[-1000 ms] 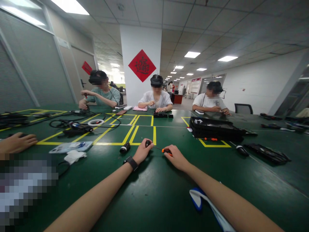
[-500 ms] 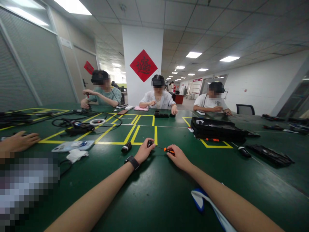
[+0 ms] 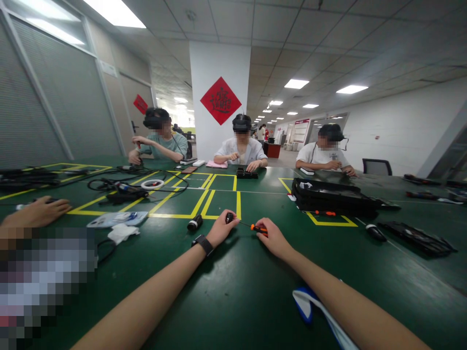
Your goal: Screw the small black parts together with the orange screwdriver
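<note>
My left hand [image 3: 221, 230], with a dark watch on its wrist, is closed around a small black part [image 3: 229, 217]; the fingers hide most of it. In my right hand [image 3: 272, 237] is an orange and black screwdriver [image 3: 260, 230]. Its thin shaft points left, toward the black part. Whether the tip touches the part, I cannot tell. Left of my left hand, a short black cylinder with a white ring [image 3: 194, 222] lies on the green table [image 3: 219, 296].
Black trays [image 3: 328, 194] stand at right, near a dark slotted panel [image 3: 418, 238] and a black cylinder [image 3: 375, 232]. Cables [image 3: 109, 184], a plastic packet [image 3: 117, 219] and tissue [image 3: 123, 233] lie left. A blue-white strap [image 3: 305, 304] is close by. Several people sit around.
The view has swung slightly left, so everything sits a little further right. My hands keep nearly the same pose. The co-worker opposite has moved one hand inward over the black pieces.
</note>
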`<control>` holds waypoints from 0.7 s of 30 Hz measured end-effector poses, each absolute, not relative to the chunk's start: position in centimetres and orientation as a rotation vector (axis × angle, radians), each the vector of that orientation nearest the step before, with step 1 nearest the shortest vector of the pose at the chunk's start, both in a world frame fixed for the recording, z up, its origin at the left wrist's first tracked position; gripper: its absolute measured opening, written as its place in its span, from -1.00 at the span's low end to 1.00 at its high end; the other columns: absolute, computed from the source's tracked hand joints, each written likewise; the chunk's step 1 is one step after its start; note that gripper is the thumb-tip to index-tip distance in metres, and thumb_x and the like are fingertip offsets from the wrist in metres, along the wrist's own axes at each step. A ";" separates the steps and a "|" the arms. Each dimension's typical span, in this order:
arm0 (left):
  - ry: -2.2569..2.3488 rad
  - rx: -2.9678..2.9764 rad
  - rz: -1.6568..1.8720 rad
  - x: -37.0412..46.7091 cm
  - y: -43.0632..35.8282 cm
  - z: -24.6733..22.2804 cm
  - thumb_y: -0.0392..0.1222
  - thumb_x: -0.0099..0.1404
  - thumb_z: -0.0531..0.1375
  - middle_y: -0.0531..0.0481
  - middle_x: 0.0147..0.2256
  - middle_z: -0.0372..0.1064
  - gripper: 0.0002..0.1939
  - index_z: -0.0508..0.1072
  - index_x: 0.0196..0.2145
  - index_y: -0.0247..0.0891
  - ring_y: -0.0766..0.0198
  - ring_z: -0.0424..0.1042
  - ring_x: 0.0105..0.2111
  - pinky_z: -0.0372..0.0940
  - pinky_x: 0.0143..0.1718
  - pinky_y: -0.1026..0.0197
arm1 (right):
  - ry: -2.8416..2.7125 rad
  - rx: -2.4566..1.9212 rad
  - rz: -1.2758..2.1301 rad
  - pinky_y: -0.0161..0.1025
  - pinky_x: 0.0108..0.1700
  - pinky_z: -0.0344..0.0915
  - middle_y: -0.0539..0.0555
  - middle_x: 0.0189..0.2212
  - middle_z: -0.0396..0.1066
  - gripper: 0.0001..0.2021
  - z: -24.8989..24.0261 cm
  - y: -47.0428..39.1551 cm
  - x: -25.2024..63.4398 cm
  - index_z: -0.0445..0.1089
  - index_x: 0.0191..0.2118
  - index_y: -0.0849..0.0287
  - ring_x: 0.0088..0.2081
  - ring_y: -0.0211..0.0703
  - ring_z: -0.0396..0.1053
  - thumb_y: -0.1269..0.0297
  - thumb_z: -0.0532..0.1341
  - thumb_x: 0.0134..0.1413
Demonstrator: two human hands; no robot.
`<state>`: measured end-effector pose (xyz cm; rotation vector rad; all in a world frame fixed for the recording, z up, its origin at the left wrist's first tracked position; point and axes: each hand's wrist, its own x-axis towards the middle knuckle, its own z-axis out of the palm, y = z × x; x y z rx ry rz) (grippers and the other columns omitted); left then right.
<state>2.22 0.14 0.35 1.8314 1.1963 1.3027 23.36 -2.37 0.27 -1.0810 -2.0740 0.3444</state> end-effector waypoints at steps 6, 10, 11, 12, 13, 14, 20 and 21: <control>1.188 1.873 1.298 2.2 0.2 0.2 -0.05 0.09 0.11 0.06 -0.36 0.30 -0.75 0.30 -0.31 -0.24 0.32 0.28 -0.36 0.18 -0.27 0.26 | -2.033 -1.184 0.275 -0.20 -0.09 0.14 0.09 -0.29 0.25 -0.82 -0.2 -1.9 23.0 0.32 -0.26 0.21 -0.20 -0.20 0.20 0.34 0.01 0.08; 1.185 1.860 1.321 2.2 0.3 0.1 -0.06 0.08 0.11 0.05 -0.35 0.31 -0.75 0.31 -0.30 -0.24 0.31 0.29 -0.34 0.18 -0.25 0.25 | -2.058 -1.154 0.240 -0.19 -0.10 0.13 0.08 -0.32 0.26 -0.84 -0.1 -1.8 23.1 0.34 -0.34 0.20 -0.21 -0.18 0.19 0.39 0.01 0.06; 1.181 1.852 1.319 2.1 0.4 0.0 -0.06 0.09 0.11 0.05 -0.36 0.31 -0.75 0.31 -0.29 -0.24 0.31 0.29 -0.35 0.19 -0.26 0.25 | -2.059 -1.140 0.240 -0.19 -0.11 0.14 0.08 -0.32 0.26 -0.86 0.0 -1.9 23.1 0.33 -0.33 0.20 -0.21 -0.18 0.19 0.40 0.03 0.05; 1.175 1.842 1.314 2.1 0.5 -0.1 -0.05 0.09 0.11 0.05 -0.37 0.31 -0.74 0.31 -0.29 -0.24 0.31 0.29 -0.36 0.19 -0.27 0.24 | -2.059 -1.126 0.243 -0.19 -0.11 0.14 0.08 -0.31 0.25 -0.87 0.0 -1.9 23.1 0.32 -0.31 0.20 -0.21 -0.18 0.20 0.40 0.05 0.03; 1.171 1.832 1.309 2.1 0.5 -0.1 -0.05 0.10 0.10 0.05 -0.39 0.31 -0.74 0.31 -0.28 -0.24 0.31 0.30 -0.37 0.19 -0.28 0.24 | -2.059 -1.114 0.248 -0.19 -0.12 0.15 0.07 -0.31 0.25 -0.87 0.1 -2.0 23.2 0.32 -0.30 0.19 -0.21 -0.18 0.20 0.40 0.08 0.01; 1.169 1.824 1.306 2.1 0.6 -0.2 -0.04 0.10 0.09 0.05 -0.40 0.31 -0.73 0.31 -0.28 -0.25 0.31 0.30 -0.39 0.20 -0.28 0.24 | -2.059 -1.107 0.254 -0.19 -0.12 0.15 0.07 -0.30 0.25 -0.87 0.2 -2.1 23.2 0.31 -0.28 0.19 -0.22 -0.18 0.20 0.39 0.10 -0.01; 1.169 1.815 1.327 2.1 0.8 -0.2 -0.08 0.10 0.10 0.04 -0.38 0.32 -0.77 0.31 -0.29 -0.24 0.31 0.31 -0.37 0.19 -0.27 0.25 | -2.033 -1.164 0.283 -0.20 -0.13 0.15 0.07 -0.30 0.26 -0.85 0.0 -2.0 23.1 0.31 -0.26 0.20 -0.22 -0.19 0.21 0.35 0.11 -0.02; 1.168 1.814 1.320 2.1 0.7 -0.2 -0.09 0.10 0.09 0.04 -0.38 0.32 -0.77 0.31 -0.29 -0.24 0.31 0.31 -0.36 0.19 -0.27 0.25 | -2.025 -1.175 0.287 -0.20 -0.12 0.15 0.07 -0.30 0.26 -0.85 -0.1 -1.9 23.1 0.32 -0.26 0.20 -0.22 -0.19 0.21 0.35 0.08 0.01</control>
